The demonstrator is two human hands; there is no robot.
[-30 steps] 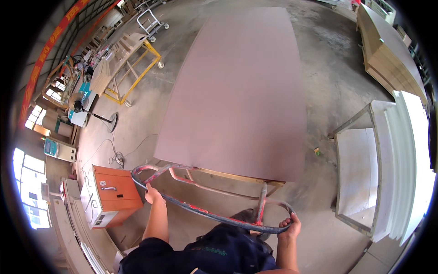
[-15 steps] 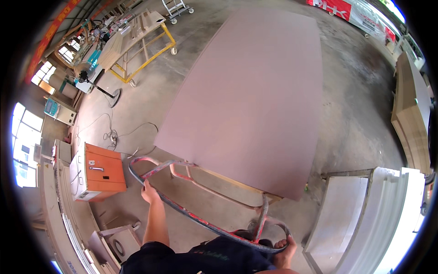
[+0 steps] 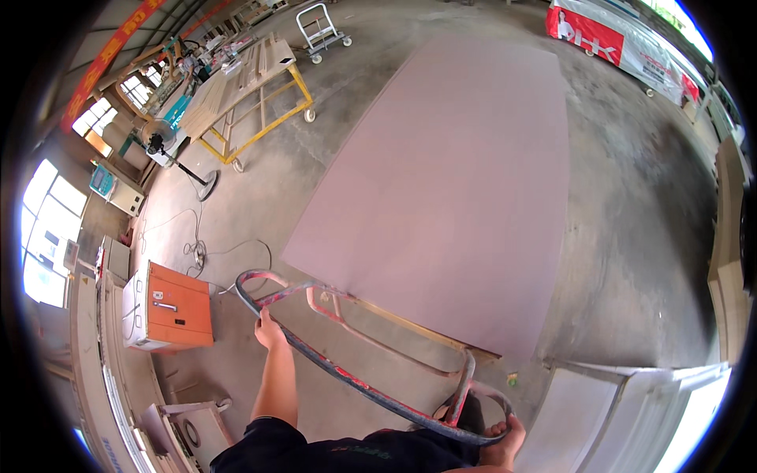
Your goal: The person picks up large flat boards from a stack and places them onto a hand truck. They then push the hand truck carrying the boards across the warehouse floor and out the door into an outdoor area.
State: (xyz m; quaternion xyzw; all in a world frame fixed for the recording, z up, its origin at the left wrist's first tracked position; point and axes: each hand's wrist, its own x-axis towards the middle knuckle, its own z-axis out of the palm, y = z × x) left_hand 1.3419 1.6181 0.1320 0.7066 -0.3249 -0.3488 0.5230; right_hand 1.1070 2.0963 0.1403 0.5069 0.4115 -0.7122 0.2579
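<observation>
A curved tubular metal cart handle, dark with worn red paint, spans the space in front of my body. My left hand is closed round its bar near the left end. At the right end, my right hand grips the curved tube, with its fingers wrapped over the bar. Beyond the handle lies a large flat pinkish-brown panel on the cart. A strip of pale wood shows under its near edge; the cart's bed and wheels are hidden below the panel.
An orange cabinet stands at the left, near loose cables and a pedestal fan. Farther off are a yellow-framed wheeled table and a platform trolley. White panels stand at near right; stacked boards line the right.
My view has shifted, so surroundings at right sit lower and nearer. The handle and panel appear slightly farther right in view. Both hands keep their hold on the cart handle.
</observation>
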